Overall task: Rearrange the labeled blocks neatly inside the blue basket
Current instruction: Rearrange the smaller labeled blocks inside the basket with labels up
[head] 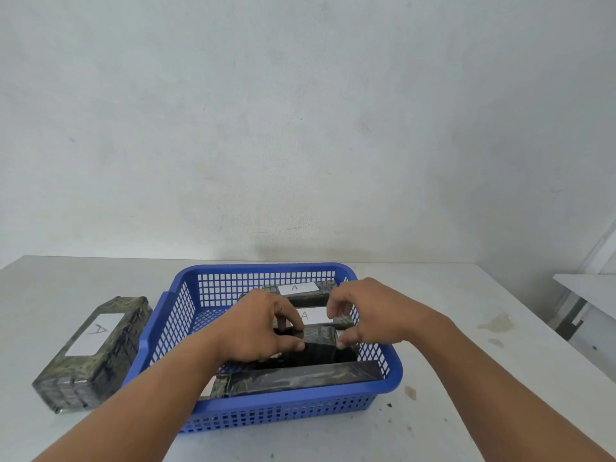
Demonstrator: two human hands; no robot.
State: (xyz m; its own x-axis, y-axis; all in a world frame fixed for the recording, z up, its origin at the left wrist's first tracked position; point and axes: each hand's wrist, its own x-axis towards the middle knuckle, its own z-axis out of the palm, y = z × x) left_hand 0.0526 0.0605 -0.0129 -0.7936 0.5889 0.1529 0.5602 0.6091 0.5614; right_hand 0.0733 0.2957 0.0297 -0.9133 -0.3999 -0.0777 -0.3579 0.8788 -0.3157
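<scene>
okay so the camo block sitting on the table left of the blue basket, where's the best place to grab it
Probably from above, across its two long sides. The block lies flat, label A up, with open table to its left, but its right edge sits close to the basket, so end grips look easier if fingers won't fit there.

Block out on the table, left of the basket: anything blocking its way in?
Partly. The basket's left wall stands between the outside block and the inside, so it must go over the rim. Inside, both hands, left and right, hold a middle block; free floor shows only far-left.
</scene>
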